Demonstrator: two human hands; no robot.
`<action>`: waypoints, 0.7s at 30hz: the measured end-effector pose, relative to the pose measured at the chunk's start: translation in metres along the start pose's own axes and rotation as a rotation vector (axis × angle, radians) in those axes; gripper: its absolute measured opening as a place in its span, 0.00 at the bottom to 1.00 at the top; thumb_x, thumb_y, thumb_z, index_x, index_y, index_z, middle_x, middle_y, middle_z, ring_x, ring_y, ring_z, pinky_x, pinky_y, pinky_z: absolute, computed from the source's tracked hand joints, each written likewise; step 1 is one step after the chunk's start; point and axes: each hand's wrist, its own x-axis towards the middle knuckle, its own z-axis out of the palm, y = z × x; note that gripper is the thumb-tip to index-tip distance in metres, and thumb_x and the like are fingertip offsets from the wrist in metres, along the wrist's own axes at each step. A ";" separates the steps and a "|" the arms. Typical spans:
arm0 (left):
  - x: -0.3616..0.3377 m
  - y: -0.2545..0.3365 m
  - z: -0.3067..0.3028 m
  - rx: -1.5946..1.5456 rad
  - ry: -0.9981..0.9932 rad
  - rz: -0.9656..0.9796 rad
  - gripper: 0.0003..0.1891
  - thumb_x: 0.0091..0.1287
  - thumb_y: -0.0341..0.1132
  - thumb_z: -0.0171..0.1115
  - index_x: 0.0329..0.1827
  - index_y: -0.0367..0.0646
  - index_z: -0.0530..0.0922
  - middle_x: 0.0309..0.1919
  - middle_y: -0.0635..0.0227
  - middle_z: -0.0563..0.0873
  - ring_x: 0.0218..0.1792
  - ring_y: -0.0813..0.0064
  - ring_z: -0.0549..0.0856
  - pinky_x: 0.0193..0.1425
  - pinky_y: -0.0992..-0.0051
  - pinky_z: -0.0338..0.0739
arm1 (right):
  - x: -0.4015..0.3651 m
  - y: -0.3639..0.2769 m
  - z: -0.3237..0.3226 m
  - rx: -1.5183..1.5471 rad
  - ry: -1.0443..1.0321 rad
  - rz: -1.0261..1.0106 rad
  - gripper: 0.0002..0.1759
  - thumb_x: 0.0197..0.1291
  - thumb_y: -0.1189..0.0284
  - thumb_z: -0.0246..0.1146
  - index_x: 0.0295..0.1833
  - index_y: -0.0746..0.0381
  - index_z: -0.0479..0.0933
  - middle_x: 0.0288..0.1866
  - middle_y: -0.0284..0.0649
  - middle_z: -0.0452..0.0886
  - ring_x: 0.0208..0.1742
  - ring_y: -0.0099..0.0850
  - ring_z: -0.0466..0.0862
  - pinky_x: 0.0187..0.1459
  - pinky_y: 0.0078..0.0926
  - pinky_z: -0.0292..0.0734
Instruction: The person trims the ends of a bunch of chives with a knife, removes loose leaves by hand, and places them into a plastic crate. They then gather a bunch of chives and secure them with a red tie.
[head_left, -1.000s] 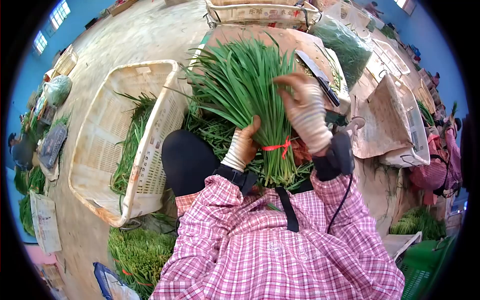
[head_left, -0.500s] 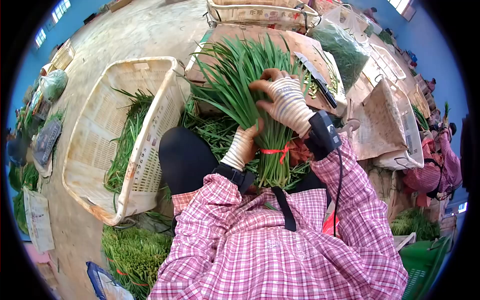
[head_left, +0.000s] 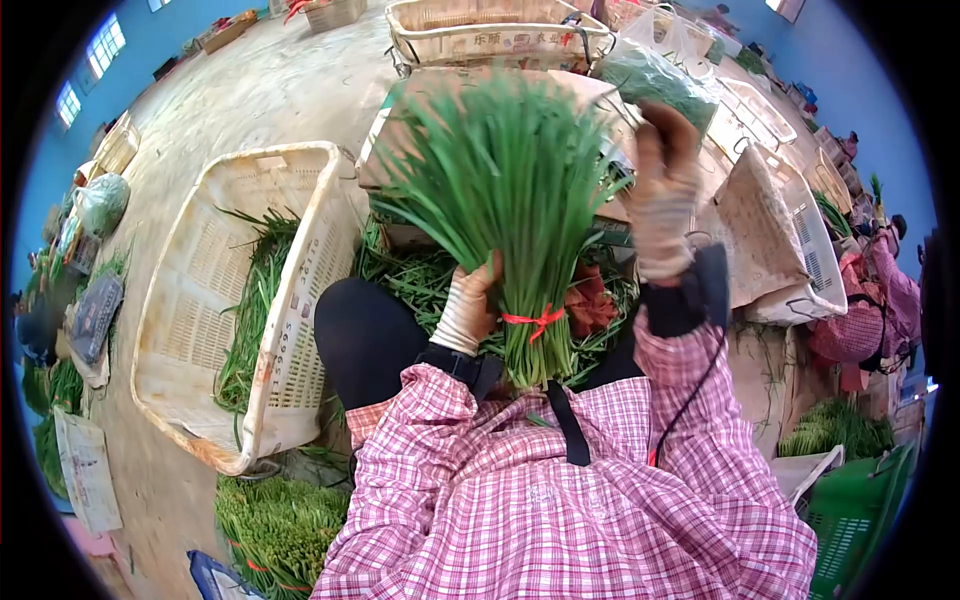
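A bundle of long green stalks (head_left: 510, 190) stands fanned out at the top, with a red tie (head_left: 534, 321) around its lower part. My left hand (head_left: 470, 303), in a striped wrist covering, grips the bundle's left side just above the tie. Off the bundle's right side, my right hand (head_left: 665, 185) is raised and blurred by motion; whether its fingers are apart or closed is unclear. Loose green leaves (head_left: 415, 275) lie behind the bundle and above my knees. The knife is not distinguishable behind my right hand.
A white crate (head_left: 255, 400) with greens stands at the left. Tied bundles (head_left: 280, 520) lie at the lower left. Ahead are a low board (head_left: 385, 150) and another crate (head_left: 500, 42). A green crate (head_left: 850, 520) is at the lower right; a co-worker (head_left: 865, 310) is at the right.
My right hand has left the bundle and moved right and up. The bundle's top has spread and stands more upright. My left hand still holds it; the view has shifted slightly.
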 end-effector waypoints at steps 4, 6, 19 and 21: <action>0.000 0.005 0.005 -0.154 -0.089 -0.033 0.31 0.70 0.46 0.71 0.70 0.41 0.74 0.63 0.62 0.83 0.62 0.63 0.84 0.69 0.56 0.79 | -0.044 0.038 -0.049 -0.044 -0.396 0.639 0.30 0.71 0.63 0.67 0.71 0.68 0.71 0.59 0.44 0.82 0.54 0.29 0.81 0.58 0.28 0.77; -0.005 0.010 0.016 -0.146 -0.183 -0.113 0.31 0.69 0.47 0.71 0.71 0.42 0.73 0.64 0.63 0.83 0.64 0.63 0.82 0.71 0.57 0.77 | -0.087 0.025 -0.033 0.181 -0.621 0.712 0.37 0.69 0.60 0.69 0.74 0.71 0.68 0.64 0.47 0.81 0.59 0.31 0.81 0.63 0.27 0.75; 0.006 -0.027 0.016 0.131 0.250 0.218 0.25 0.59 0.28 0.80 0.60 0.41 0.80 0.51 0.67 0.89 0.48 0.73 0.87 0.55 0.70 0.83 | -0.026 -0.039 0.054 -0.262 -0.691 0.320 0.20 0.65 0.57 0.68 0.49 0.65 0.86 0.41 0.52 0.89 0.43 0.44 0.89 0.47 0.37 0.82; 0.007 -0.032 0.012 0.188 0.267 0.233 0.25 0.59 0.27 0.80 0.59 0.41 0.81 0.51 0.68 0.89 0.47 0.73 0.88 0.55 0.70 0.83 | -0.023 -0.035 0.085 -0.550 -0.826 0.252 0.27 0.60 0.49 0.69 0.48 0.64 0.87 0.42 0.55 0.88 0.46 0.52 0.88 0.53 0.43 0.81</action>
